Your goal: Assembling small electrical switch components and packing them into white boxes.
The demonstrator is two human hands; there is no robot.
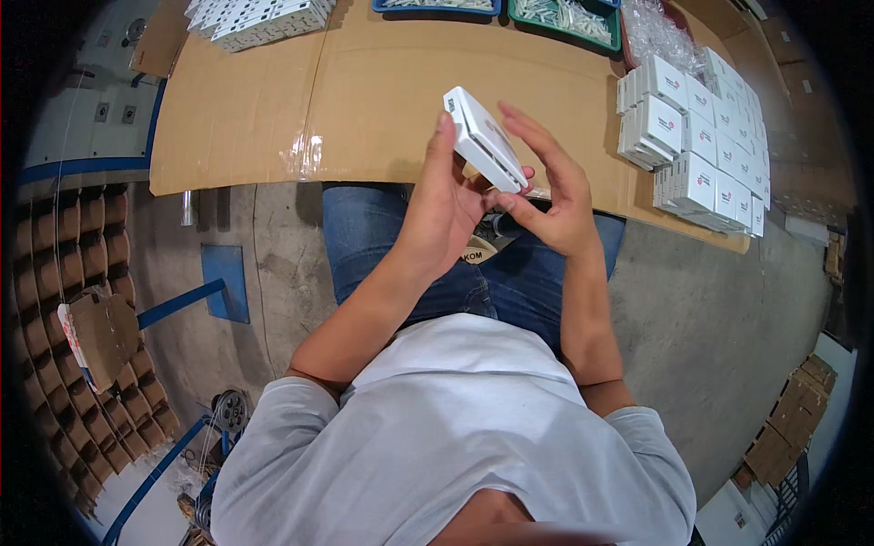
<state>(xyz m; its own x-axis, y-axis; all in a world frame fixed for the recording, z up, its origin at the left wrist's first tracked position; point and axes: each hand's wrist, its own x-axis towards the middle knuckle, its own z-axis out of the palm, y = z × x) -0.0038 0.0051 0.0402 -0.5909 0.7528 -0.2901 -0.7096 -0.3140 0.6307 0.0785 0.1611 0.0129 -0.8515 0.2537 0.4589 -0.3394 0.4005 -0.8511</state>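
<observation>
A small white cardboard box (487, 141) is held up above the near edge of the table, tilted, with a dark gap along its side between lid and base. My left hand (437, 196) grips it from the left, the thumb along its upper left end and the other fingers partly hidden beneath. My right hand (560, 196) is at the box's lower right end. Its thumb reaches toward the bottom corner, and its other fingers are stretched out and apart, beside the lid. Whether the right thumb touches the box I cannot tell.
Stacked white boxes (701, 146) stand on the cardboard-covered table (391, 100) at right. Along the far side are a blue tray (437, 7) and a green tray (564, 23) of small pale pieces, clear plastic bags (657, 41), and more patterned boxes (264, 20) at left.
</observation>
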